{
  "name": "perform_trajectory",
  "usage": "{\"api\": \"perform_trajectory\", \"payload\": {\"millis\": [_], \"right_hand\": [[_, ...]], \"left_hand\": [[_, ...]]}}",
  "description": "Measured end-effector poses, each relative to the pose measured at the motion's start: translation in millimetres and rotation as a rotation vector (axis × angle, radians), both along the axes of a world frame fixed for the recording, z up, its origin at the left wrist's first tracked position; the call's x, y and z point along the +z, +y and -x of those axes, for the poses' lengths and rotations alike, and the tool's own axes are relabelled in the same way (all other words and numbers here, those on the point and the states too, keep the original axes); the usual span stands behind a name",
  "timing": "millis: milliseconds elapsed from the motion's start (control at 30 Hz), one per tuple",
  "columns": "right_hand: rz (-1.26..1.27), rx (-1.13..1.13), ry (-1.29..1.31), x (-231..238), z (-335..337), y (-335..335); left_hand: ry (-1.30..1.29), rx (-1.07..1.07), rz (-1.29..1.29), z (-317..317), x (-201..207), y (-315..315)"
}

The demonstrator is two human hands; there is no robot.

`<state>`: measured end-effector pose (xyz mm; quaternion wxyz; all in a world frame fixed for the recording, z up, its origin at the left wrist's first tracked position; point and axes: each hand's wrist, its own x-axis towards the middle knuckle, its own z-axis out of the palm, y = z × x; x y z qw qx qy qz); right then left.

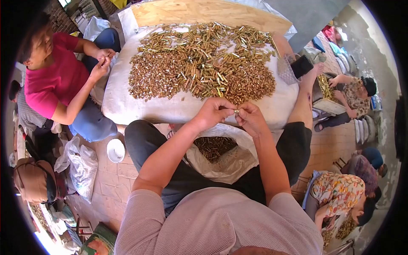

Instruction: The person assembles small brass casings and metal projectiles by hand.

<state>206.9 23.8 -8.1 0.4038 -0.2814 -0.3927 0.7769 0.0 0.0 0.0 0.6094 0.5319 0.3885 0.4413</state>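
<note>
My left hand point(211, 113) and my right hand point(251, 120) meet at the table's near edge. Fingertips of both pinch a small gold-coloured metal piece point(236, 111) between them; its exact kind is too small to tell. Beyond them, piles of gold-coloured metal parts lie on a white-covered table point(117, 97): long tube-like pieces point(204, 46) in the middle and back, short copper-toned pieces point(155, 76) at left, and more short pieces point(250, 83) at right. Below my hands, between my legs, an open white sack point(238, 163) holds many dark slim metal pieces point(214, 148).
At the left sits a person in a pink shirt point(63, 80), hands together. A white bucket point(115, 151) and a filled plastic bag point(83, 172) stand on the floor. A wooden board point(208, 12) lies at the table's back. Other people work at right, one in a floral shirt point(338, 191).
</note>
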Motion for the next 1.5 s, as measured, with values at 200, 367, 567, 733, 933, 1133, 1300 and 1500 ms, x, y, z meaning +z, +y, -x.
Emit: {"api": "perform_trajectory", "payload": {"millis": [200, 367, 567, 733, 933, 1133, 1300, 1500], "right_hand": [[0.073, 0.0, -0.108, 19.1, -11.3, -10.2], [-0.161, 0.256, -0.343, 24.1, -2.3, -16.9], [-0.419, 0.469, -0.754, 36.7, 7.2, -10.0], [-0.552, -0.116, -1.022, -12.4, -40.2, 29.4], [-0.737, -0.397, -1.29, -27.2, -38.6, 46.6], [-0.969, -0.424, -1.365, -35.0, -28.7, 48.3], [-0.989, -0.375, -1.355, -42.6, -32.7, 46.2], [-0.263, -0.221, -0.457, -9.8, -4.6, 22.8]], "left_hand": [[-0.02, -0.059, 0.03, 0.2, 4.8, -1.8], [0.42, 0.192, -0.023, 32.8, 17.2, 15.9], [0.87, 0.253, -0.249, 26.7, -11.6, 11.9], [1.119, 0.26, -0.279, 11.9, -19.5, 12.7], [1.089, 0.318, -0.294, 22.7, -19.5, 11.9], [0.638, 0.342, -0.169, 31.4, -13.8, 15.5], [0.269, 0.15, 0.112, 25.4, -3.0, 14.3], [0.156, 0.092, 0.153, 23.9, 1.4, 10.2]]}}
